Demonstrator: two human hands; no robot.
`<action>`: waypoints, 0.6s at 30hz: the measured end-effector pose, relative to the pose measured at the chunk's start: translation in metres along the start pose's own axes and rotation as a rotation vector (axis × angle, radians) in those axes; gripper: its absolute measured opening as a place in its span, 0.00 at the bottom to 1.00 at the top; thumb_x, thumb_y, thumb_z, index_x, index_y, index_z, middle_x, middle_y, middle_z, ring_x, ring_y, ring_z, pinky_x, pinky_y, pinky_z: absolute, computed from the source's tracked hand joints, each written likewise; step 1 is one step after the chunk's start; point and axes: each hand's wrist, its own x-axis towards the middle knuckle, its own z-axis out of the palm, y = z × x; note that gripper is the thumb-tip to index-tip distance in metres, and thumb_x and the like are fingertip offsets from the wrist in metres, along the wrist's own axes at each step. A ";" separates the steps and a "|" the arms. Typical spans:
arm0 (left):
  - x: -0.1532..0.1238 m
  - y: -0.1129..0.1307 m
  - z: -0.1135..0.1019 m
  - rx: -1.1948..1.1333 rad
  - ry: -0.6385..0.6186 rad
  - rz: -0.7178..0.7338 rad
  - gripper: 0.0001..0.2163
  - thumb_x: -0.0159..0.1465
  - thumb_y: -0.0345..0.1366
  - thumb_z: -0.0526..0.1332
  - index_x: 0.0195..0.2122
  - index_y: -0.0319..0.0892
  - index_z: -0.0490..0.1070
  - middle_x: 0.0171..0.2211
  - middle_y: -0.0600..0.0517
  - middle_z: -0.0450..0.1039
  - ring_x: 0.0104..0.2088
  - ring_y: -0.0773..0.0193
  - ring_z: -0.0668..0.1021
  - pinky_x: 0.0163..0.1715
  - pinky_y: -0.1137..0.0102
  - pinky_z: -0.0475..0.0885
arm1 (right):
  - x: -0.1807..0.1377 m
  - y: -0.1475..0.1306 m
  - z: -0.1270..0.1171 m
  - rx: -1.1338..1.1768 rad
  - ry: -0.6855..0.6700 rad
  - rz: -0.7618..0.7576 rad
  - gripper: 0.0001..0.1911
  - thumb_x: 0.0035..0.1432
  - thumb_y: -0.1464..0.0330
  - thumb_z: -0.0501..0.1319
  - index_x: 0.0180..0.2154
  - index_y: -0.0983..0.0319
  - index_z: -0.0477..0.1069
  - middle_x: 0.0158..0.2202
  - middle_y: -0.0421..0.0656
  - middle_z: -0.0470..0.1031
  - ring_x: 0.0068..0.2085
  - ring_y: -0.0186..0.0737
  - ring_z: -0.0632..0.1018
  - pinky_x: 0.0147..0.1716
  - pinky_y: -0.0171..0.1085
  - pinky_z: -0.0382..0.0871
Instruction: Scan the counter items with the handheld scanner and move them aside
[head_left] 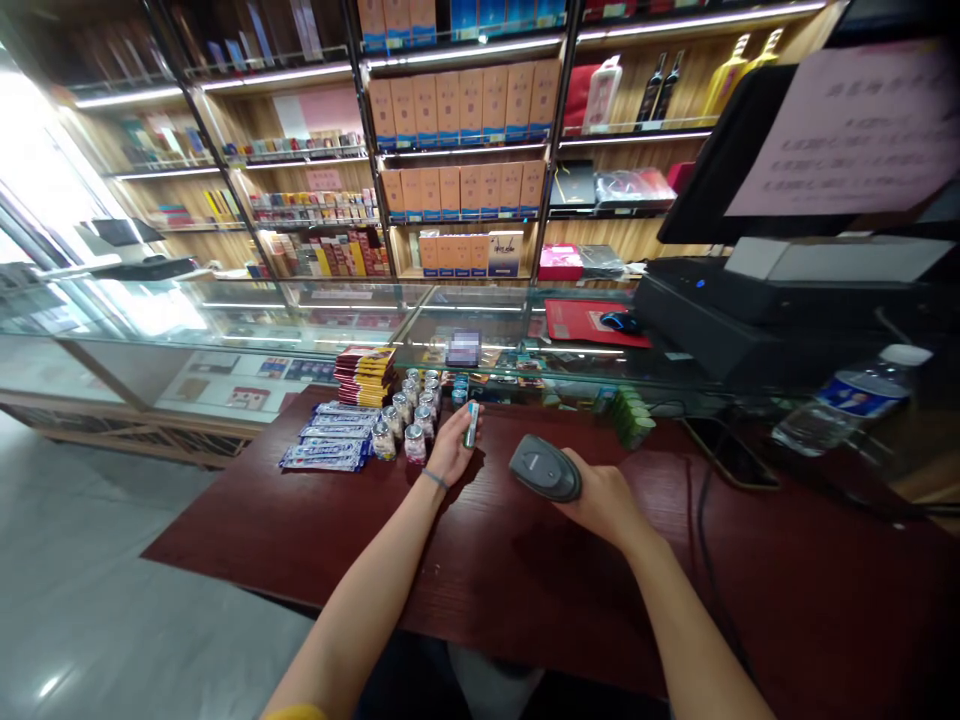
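In my left hand [448, 452] is a small white and green tube [472, 425], held upright; I cannot make out its kind. My right hand [604, 497] grips a dark grey barcode scanner [546, 468] by its handle, above the desk, its head pointing left towards the tube. Just left of my left hand stand several small clear jars [415, 443] with silvery lids, in rows. Blue and white long packets [330, 436] lie in a pile beside them, and behind these is a stack of red and yellow packets [364, 376].
The dark red desk [480, 590] meets a glass display counter [352, 320]. Green packs [631, 416] stand at its back edge. On the right are a phone [731, 453], a water bottle [851, 398], a black cable [703, 520] and a monitor [720, 150] with paper on it.
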 end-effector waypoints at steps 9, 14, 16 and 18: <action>-0.011 0.005 0.014 0.663 0.098 0.465 0.21 0.58 0.37 0.70 0.54 0.46 0.75 0.52 0.47 0.77 0.54 0.53 0.77 0.60 0.57 0.67 | -0.002 0.017 0.005 0.063 0.137 0.070 0.21 0.51 0.60 0.64 0.48 0.55 0.72 0.32 0.40 0.83 0.33 0.51 0.84 0.28 0.37 0.71; -0.015 -0.002 0.008 0.811 0.282 0.605 0.19 0.62 0.36 0.67 0.55 0.48 0.71 0.53 0.46 0.76 0.56 0.53 0.76 0.61 0.57 0.67 | -0.002 0.020 0.003 0.082 0.169 0.064 0.20 0.51 0.59 0.63 0.48 0.55 0.73 0.30 0.40 0.83 0.31 0.50 0.84 0.27 0.37 0.71; -0.013 -0.005 0.005 0.787 0.339 0.583 0.19 0.62 0.35 0.66 0.54 0.47 0.69 0.52 0.45 0.76 0.56 0.55 0.76 0.59 0.58 0.68 | -0.002 0.020 0.003 0.088 0.167 0.065 0.20 0.52 0.59 0.63 0.48 0.55 0.73 0.29 0.40 0.82 0.31 0.51 0.84 0.27 0.37 0.71; -0.010 -0.009 0.003 0.753 0.394 0.568 0.17 0.62 0.33 0.66 0.52 0.46 0.68 0.50 0.45 0.76 0.55 0.56 0.77 0.58 0.59 0.68 | -0.002 0.021 0.004 0.095 0.163 0.060 0.19 0.52 0.60 0.63 0.47 0.55 0.73 0.29 0.40 0.83 0.31 0.51 0.84 0.27 0.37 0.71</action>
